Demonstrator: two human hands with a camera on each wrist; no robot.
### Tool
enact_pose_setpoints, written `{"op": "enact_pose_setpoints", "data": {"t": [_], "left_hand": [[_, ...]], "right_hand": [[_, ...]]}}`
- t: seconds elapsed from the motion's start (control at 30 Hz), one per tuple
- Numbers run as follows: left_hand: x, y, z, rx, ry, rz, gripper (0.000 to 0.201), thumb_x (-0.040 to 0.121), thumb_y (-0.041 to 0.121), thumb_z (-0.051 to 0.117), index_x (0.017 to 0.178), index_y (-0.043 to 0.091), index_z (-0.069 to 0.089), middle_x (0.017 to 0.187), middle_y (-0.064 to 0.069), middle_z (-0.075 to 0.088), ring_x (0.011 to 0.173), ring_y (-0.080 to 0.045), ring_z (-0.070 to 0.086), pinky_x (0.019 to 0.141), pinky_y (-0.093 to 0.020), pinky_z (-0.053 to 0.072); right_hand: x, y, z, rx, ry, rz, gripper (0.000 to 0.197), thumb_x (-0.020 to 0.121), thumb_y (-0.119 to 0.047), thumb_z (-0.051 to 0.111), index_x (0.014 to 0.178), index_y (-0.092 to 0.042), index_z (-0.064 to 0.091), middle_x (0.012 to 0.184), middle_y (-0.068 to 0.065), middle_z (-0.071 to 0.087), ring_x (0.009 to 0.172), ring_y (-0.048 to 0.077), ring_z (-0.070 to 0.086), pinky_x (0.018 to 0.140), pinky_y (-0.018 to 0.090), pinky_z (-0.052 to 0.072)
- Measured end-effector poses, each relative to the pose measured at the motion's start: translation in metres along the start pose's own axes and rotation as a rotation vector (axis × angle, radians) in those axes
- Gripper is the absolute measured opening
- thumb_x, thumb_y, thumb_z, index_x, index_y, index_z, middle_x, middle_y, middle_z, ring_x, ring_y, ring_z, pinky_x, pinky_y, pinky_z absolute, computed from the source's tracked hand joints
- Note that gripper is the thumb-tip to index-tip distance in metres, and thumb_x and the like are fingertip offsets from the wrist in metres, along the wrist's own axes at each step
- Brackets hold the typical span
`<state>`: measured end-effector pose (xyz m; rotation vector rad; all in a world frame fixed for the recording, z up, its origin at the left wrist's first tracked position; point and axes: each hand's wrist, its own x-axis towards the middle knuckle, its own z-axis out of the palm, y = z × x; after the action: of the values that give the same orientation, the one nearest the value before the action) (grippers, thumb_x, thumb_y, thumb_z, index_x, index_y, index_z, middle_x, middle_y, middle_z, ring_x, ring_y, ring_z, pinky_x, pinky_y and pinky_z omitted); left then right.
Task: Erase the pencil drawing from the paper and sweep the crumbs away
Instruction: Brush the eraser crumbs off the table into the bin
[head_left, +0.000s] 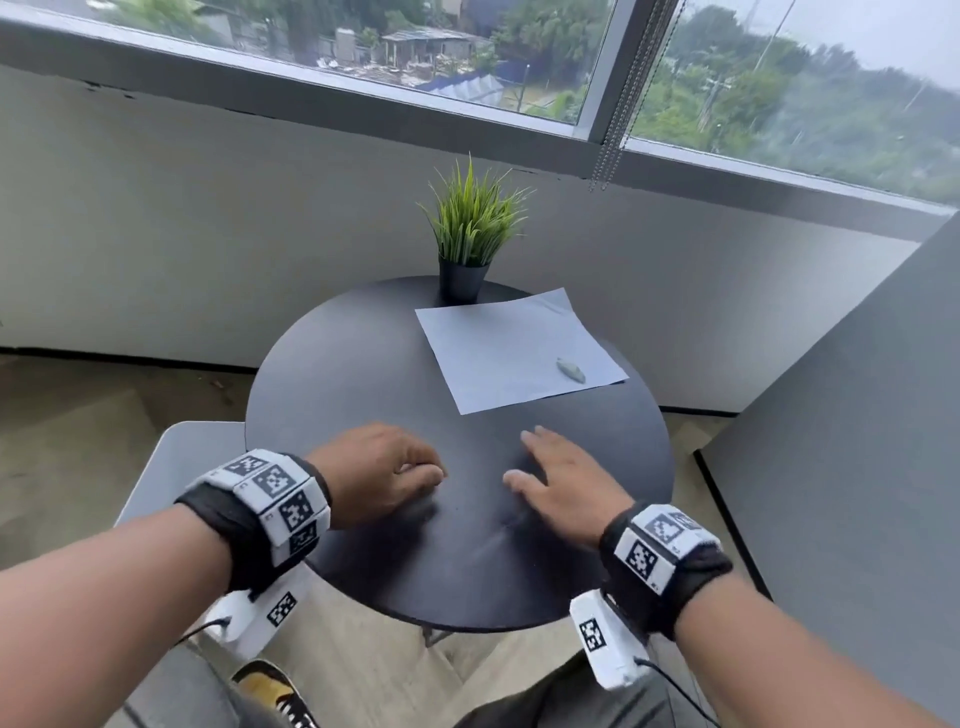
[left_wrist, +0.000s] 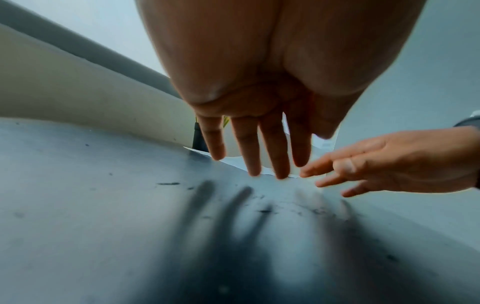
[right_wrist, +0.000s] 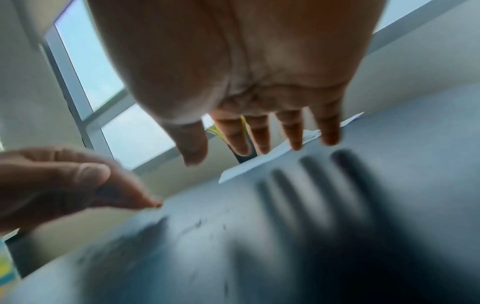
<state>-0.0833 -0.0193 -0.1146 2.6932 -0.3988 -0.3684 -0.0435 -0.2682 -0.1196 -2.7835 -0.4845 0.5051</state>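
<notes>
1. Two hands hover low over the near half of the round black worktop (head_left: 332, 364), palms down, each wrist wearing a strap with black-and-white markers.
2. Left hand (head_left: 376, 470): in the head view its fingers (left_wrist: 275, 152) look bent under, while the left wrist view shows them fairly straight, pointing down at the worktop with narrow gaps; they hold nothing.
3. Right hand (head_left: 563, 483): fingers (right_wrist: 293, 131) straight and slightly spread, thumb out to the side, holding nothing. Whether either hand's fingertips touch the surface, I cannot tell.
4. Several small dark crumbs (left_wrist: 265, 211) lie scattered on the worktop under and between the hands, seen in the wrist views; they are too small to make out in the head view.
5. Beyond the hands, the paper (head_left: 511, 351) lies flat on the far right part of the worktop, turned at an angle. No drawing is legible on it.
6. A small grey eraser (head_left: 570, 370) rests on the paper near its right corner, well apart from both hands.
7. Behind the paper, a potted plant (head_left: 467, 228) stands at the far edge, by the wall under the window (head_left: 363, 41).
</notes>
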Motion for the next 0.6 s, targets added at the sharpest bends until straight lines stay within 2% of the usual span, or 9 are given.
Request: {"op": "enact_pose_setpoints", "data": {"t": [0.03, 0.1, 0.13, 0.2, 0.27, 0.33, 0.4, 0.47, 0.6], "left_hand": [[0.0, -0.003, 0.002, 0.06, -0.038, -0.023, 0.078, 0.08, 0.073, 0.027, 0.137, 0.031, 0.058, 0.147, 0.008, 0.052, 0.136, -0.016, 0.046, 0.112, -0.029, 0.034], [-0.003, -0.003, 0.007, 0.212, -0.169, -0.026, 0.109, 0.061, 0.084, 0.006, 0.152, 0.033, 0.037, 0.164, 0.006, 0.023, 0.152, -0.017, 0.02, 0.12, -0.036, 0.022], [-0.005, -0.004, 0.008, 0.227, -0.201, 0.006, 0.113, 0.058, 0.089, 0.001, 0.149, 0.036, 0.04, 0.163, 0.008, 0.023, 0.151, -0.013, 0.019, 0.119, -0.035, 0.022], [-0.012, -0.008, 0.006, 0.067, -0.119, 0.067, 0.101, 0.065, 0.092, 0.008, 0.129, 0.037, 0.063, 0.145, 0.015, 0.048, 0.133, -0.002, 0.042, 0.109, -0.025, 0.029], [-0.021, -0.02, 0.002, -0.156, 0.111, 0.019, 0.079, 0.071, 0.09, 0.029, 0.111, 0.037, 0.072, 0.123, 0.016, 0.061, 0.113, -0.002, 0.055, 0.104, -0.022, 0.036], [-0.036, -0.041, 0.004, -0.228, 0.288, -0.13, 0.068, 0.076, 0.082, 0.044, 0.123, 0.038, 0.066, 0.134, 0.01, 0.056, 0.127, -0.01, 0.051, 0.112, -0.026, 0.032], [-0.053, -0.053, 0.012, -0.117, 0.173, -0.299, 0.107, 0.061, 0.097, 0.04, 0.148, 0.034, 0.044, 0.158, -0.001, 0.033, 0.148, -0.018, 0.028, 0.12, -0.032, 0.022], [-0.068, -0.051, 0.024, 0.046, -0.019, -0.365, 0.145, 0.035, 0.111, 0.014, 0.159, 0.035, 0.017, 0.168, -0.002, 0.004, 0.155, -0.023, 0.002, 0.124, -0.042, 0.013], [-0.073, -0.038, 0.033, 0.067, -0.07, -0.393, 0.153, 0.027, 0.111, 0.006, 0.16, 0.034, 0.003, 0.167, -0.001, -0.016, 0.153, -0.027, -0.016, 0.124, -0.052, 0.007]], "right_hand": [[-0.004, -0.006, 0.01, -0.142, -0.073, 0.009, 0.073, 0.095, -0.062, 0.041, 0.155, -0.024, 0.023, 0.165, -0.001, 0.008, 0.151, 0.024, 0.006, 0.121, 0.047, 0.013], [-0.029, -0.03, 0.028, -0.257, -0.196, -0.219, 0.082, 0.092, -0.069, 0.037, 0.156, -0.025, 0.012, 0.165, -0.003, -0.004, 0.151, 0.025, -0.007, 0.12, 0.054, 0.006], [-0.044, -0.042, 0.032, -0.205, -0.245, -0.362, 0.081, 0.092, -0.068, 0.04, 0.156, -0.026, 0.013, 0.165, -0.004, -0.002, 0.151, 0.021, -0.007, 0.121, 0.051, 0.003], [-0.062, -0.046, 0.027, 0.006, -0.249, -0.474, 0.074, 0.093, -0.061, 0.049, 0.154, -0.029, 0.023, 0.164, -0.012, 0.009, 0.15, 0.007, -0.002, 0.122, 0.037, 0.0], [-0.053, -0.014, 0.014, 0.207, -0.026, -0.302, 0.071, 0.092, -0.058, 0.051, 0.153, -0.03, 0.028, 0.161, -0.017, 0.015, 0.15, 0.002, 0.003, 0.122, 0.028, 0.003], [-0.038, 0.032, -0.002, 0.266, 0.15, 0.096, 0.072, 0.096, -0.056, 0.047, 0.156, -0.023, 0.024, 0.163, -0.009, 0.012, 0.151, 0.01, 0.004, 0.122, 0.03, 0.005], [-0.033, 0.056, 0.003, 0.142, 0.109, 0.37, 0.076, 0.097, -0.06, 0.037, 0.157, -0.017, 0.018, 0.166, 0.005, 0.005, 0.152, 0.022, 0.0, 0.122, 0.041, 0.006], [-0.036, 0.046, 0.027, 0.002, 0.094, 0.391, 0.083, 0.094, -0.069, 0.027, 0.157, -0.016, 0.012, 0.165, 0.008, -0.002, 0.151, 0.028, -0.004, 0.121, 0.048, 0.003], [-0.067, -0.033, 0.072, -0.049, 0.117, 0.239, 0.094, 0.085, -0.077, 0.005, 0.158, -0.018, -0.001, 0.163, 0.006, -0.018, 0.149, 0.027, -0.02, 0.12, 0.048, -0.01]]}}
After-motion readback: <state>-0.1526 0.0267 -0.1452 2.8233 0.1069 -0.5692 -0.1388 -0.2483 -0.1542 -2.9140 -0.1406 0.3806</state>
